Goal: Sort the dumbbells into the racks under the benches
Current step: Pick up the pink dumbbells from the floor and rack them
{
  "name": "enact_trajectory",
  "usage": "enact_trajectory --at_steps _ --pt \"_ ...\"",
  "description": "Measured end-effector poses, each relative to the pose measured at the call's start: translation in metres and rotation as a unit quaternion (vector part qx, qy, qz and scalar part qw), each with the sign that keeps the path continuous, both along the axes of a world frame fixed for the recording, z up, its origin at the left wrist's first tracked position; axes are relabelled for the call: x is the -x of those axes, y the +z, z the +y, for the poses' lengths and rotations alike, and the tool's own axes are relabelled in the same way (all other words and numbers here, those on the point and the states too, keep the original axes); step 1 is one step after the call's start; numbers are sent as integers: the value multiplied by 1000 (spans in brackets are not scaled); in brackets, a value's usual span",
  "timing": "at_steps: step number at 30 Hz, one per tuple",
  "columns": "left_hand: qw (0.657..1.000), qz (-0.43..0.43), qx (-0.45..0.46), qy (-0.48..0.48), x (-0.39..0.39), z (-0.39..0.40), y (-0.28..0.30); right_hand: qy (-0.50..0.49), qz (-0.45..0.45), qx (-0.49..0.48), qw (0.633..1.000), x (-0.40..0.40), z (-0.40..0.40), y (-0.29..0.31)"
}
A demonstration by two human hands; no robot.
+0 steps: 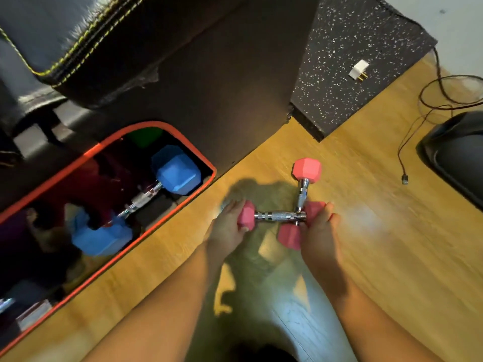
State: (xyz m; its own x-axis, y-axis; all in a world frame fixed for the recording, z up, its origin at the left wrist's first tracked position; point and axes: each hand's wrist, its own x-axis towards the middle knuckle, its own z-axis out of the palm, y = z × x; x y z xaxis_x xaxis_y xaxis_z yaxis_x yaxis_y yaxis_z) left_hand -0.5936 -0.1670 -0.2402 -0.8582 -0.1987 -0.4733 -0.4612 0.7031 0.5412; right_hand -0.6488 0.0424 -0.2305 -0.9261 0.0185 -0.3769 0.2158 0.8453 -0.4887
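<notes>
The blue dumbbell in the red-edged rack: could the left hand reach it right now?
Probably not at once: the left hand grips a pink dumbbell. The blue dumbbell lies uncovered in the rack.

— What's on the wooden floor (379, 231)?

— Mid-frame I see a pink dumbbell (303, 184); upper right, a speckled mat (347, 61), a dark cable (418, 121).

— Left?

— A red-rimmed rack (167, 215).

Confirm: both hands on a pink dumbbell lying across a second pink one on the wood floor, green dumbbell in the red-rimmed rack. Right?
Not quite: the head view shows a blue dumbbell in the red-rimmed rack, not a green one. The rest holds: the left hand and right hand grip the ends of one pink dumbbell that crosses the second pink dumbbell on the wood floor.
</notes>
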Motion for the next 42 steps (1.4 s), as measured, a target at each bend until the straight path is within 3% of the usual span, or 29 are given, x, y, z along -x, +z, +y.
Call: enact_trajectory --at_steps 2,5,13,16,22,27,32,35,38,42 --pt "996 -4 -41 74 -4 9 1 -17 -11 58 998 0 3 -8" --pt "987 -38 -67 140 0 28 -1 -46 0 59 997 4 12 -14" --pt "978 23 -75 192 -40 44 16 83 110 94 986 -3 25 2" --pt "974 70 -62 208 -74 46 20 67 94 97 989 -19 20 10" --pt "947 120 -71 289 -122 25 44 57 78 266 959 -43 -31 56" --pt "896 179 -123 388 -172 -7 82 105 77 303 944 -84 -63 72" --pt "863 232 -30 448 -193 -49 121 173 64 316 931 -102 -115 90" --pt "858 254 -25 446 -195 -80 140 185 55 305 932 -101 -153 97" --pt "855 249 28 454 -187 -109 143 186 66 292 936 -88 -192 103" --pt "850 212 15 482 -169 -144 137 228 125 286 922 -62 -232 107"
